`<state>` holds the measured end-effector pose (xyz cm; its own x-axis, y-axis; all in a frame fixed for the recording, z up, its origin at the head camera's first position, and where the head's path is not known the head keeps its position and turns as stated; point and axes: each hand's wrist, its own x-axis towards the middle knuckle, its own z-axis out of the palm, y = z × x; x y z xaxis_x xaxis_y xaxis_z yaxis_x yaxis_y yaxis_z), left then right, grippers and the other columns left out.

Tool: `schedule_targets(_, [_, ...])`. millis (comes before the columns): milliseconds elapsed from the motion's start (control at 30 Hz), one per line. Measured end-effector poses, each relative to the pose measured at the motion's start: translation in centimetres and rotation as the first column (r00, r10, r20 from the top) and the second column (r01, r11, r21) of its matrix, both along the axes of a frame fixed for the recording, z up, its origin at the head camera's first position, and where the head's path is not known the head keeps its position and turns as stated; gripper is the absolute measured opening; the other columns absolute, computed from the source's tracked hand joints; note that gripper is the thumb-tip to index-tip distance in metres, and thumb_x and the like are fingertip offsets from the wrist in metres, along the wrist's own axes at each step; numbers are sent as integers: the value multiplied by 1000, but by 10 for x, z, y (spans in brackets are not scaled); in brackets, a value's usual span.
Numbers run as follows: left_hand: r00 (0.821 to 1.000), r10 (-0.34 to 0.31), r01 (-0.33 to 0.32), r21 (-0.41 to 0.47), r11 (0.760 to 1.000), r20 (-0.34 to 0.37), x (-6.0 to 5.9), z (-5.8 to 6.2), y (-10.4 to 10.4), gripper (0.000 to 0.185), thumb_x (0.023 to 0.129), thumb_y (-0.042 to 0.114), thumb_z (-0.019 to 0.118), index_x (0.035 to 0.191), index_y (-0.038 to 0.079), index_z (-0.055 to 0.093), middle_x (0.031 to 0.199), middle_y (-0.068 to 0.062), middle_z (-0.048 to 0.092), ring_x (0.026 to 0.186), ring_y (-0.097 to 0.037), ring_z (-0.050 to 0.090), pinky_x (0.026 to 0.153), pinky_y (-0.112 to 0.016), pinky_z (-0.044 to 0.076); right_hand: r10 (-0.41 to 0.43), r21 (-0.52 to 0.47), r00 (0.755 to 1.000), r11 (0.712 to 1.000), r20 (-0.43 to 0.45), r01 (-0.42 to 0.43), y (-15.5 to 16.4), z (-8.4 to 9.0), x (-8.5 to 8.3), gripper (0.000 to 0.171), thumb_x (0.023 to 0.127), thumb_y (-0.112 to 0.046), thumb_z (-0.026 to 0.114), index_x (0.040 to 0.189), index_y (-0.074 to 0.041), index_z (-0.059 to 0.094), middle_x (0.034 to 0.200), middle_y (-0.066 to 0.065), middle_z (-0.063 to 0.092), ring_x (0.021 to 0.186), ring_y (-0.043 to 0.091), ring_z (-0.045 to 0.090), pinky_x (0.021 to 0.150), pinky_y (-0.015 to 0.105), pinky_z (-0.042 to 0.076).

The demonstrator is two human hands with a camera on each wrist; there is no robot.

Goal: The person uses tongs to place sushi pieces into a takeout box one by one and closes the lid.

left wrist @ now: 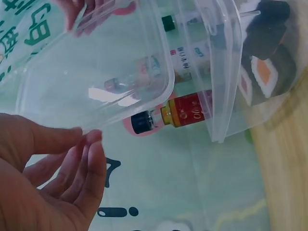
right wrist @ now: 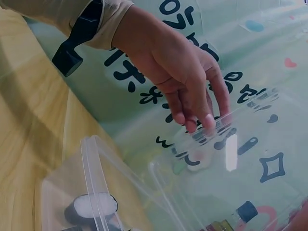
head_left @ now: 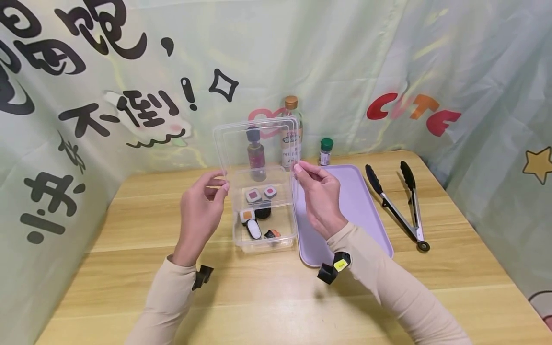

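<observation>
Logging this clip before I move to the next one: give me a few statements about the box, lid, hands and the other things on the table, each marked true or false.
1. Both hands hold the clear lid upright above the box. True: the left hand and right hand each touch a side edge of the lid, over the box.
2. The box is empty. False: several sushi pieces lie in it.
3. The tongs lie on the purple tray. False: the tongs lie on the table, to the right of the tray.
4. Bottles stand behind the box. True: a tall bottle with a brown cap and a small jar with a green cap stand near the backdrop.
</observation>
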<state>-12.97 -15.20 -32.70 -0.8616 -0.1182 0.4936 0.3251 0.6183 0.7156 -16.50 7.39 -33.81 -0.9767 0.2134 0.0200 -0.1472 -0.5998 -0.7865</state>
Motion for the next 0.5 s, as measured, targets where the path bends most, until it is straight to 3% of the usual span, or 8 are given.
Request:
schedule_targets(133, [997, 9, -8, 10, 1000, -78, -5, -3, 3, 20, 93, 3, 70, 113, 3, 72, 93, -11, 75, 75, -20, 73, 73, -34, 58, -43, 31, 999, 999, -13, 44, 0, -1, 0, 26, 89, 9, 69, 86, -15, 80, 95, 4, 69, 89, 15, 65, 87, 25, 53])
schedule_targets(233, [994, 5, -1, 30, 1000, -109, -7, -5, 4, 19, 94, 3, 70, 112, 1, 73, 93, -12, 76, 75, -21, 73, 72, -28, 57, -54, 32, 998, 998, -31, 55, 0, -3, 0, 29, 88, 11, 69, 86, -15, 81, 94, 4, 70, 90, 15, 65, 89, 26, 53])
schedule_targets(367, [990, 0, 8, 57, 998, -138, -8, -7, 4, 17, 94, 4, 70, 110, 0, 73, 95, -12, 76, 77, -21, 74, 70, -15, 53, -55, 54, 998, 997, -43, 57, 1, -7, 1, 23, 88, 11, 69, 96, -8, 80, 95, 5, 72, 94, 16, 68, 94, 29, 52])
schedule_targets(500, [989, -1, 11, 69, 998, -148, -9, -10, 3, 15, 94, 6, 69, 106, -2, 73, 97, -14, 76, 82, -21, 75, 72, -11, 51, -51, 89, 999, 995, -19, 53, -1, -11, 4, 26, 89, 8, 69, 115, 6, 73, 100, 5, 73, 99, 15, 69, 98, 31, 51])
